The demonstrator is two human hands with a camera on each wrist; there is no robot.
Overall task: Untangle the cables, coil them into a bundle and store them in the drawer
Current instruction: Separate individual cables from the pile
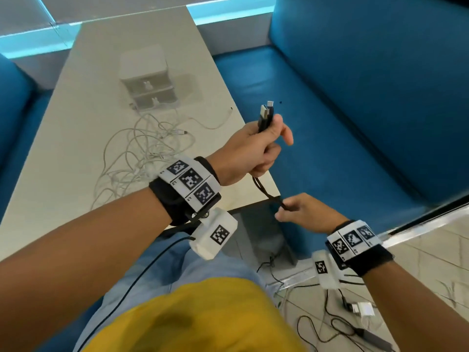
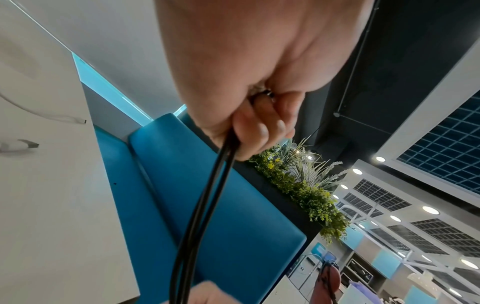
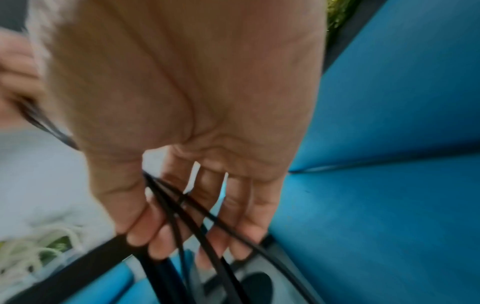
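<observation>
A black cable [image 1: 264,189] is folded double, and my left hand [image 1: 269,146] grips it above the table's near right corner, with both plugs [image 1: 266,114] sticking up out of the fist. Its strands [image 2: 207,205] run down to my right hand [image 1: 283,210], which pinches them between thumb and fingers [image 3: 145,232] just off the table edge. A tangle of white cables [image 1: 142,153] lies on the table [image 1: 63,153]. Behind it stands a small white two-drawer unit [image 1: 148,82], both drawers closed.
Blue benches [image 1: 342,110] flank the table on the right and the left. On the floor at the lower right lie more black cables [image 1: 330,323] and a white charger [image 1: 363,308]. A planter with greenery [image 2: 298,185] sits behind the right bench.
</observation>
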